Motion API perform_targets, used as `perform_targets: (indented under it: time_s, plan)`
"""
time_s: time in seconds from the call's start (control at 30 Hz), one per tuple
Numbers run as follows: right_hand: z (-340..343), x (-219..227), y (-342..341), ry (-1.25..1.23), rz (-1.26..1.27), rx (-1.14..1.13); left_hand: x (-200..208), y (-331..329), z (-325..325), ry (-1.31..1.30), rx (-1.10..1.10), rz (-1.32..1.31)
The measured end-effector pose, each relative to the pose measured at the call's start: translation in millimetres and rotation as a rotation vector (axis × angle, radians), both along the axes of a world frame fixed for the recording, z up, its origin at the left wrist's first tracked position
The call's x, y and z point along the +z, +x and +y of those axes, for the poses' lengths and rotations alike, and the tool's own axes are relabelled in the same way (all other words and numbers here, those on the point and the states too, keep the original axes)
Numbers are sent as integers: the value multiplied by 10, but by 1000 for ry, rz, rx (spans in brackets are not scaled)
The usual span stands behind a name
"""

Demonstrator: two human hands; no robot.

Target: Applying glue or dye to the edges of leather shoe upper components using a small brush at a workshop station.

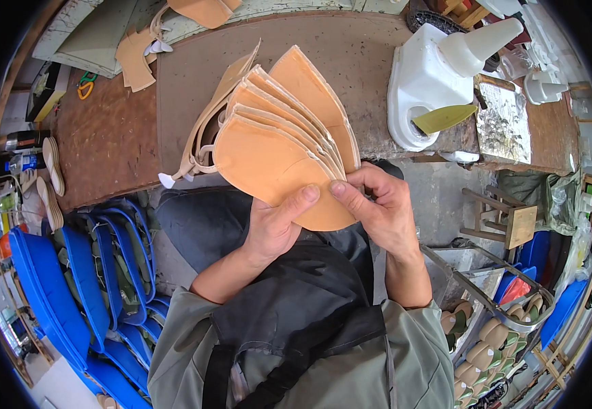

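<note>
A fanned stack of tan leather shoe pieces (268,153) is held in front of me, over my lap and the near edge of the workbench. My left hand (279,225) grips the bottom of the stack, its thumb lying on the front piece. On the other side, my right hand (381,204) pinches the stack's lower right edge between thumb and fingers. Pale stitched or folded edges show along the fanned pieces. Behind the stack's left side hang more tan pieces (204,119) with a strap and a white tip; how they are joined is hidden.
The brown workbench (115,140) carries a white plastic jug (429,82) with a yellow-green blade-like piece in its opening. Green-handled scissors (86,85) and a tan cutout (135,61) lie left. Blue bins (71,286) stand lower left; a wooden stool (504,218) and a metal-framed rack (493,279) with shoes are right.
</note>
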State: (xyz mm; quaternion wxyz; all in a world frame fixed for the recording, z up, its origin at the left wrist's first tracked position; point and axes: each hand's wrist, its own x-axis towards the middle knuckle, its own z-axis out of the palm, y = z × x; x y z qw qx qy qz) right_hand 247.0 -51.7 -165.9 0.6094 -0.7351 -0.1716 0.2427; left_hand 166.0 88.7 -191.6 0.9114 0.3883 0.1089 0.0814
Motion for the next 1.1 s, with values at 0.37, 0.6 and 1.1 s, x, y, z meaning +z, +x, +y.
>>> perform_targets:
  time_s: [0.37,0.6,1.1]
  plan:
    - [63,103,-63,-157,-604,128,46,-5,49,-224,65,35]
    - [-17,41,-123,-46,-289,-61,124,-66,116,-263,37,65]
    - [59,-63,52,333,197,79,141,-111,127,-189,33,41]
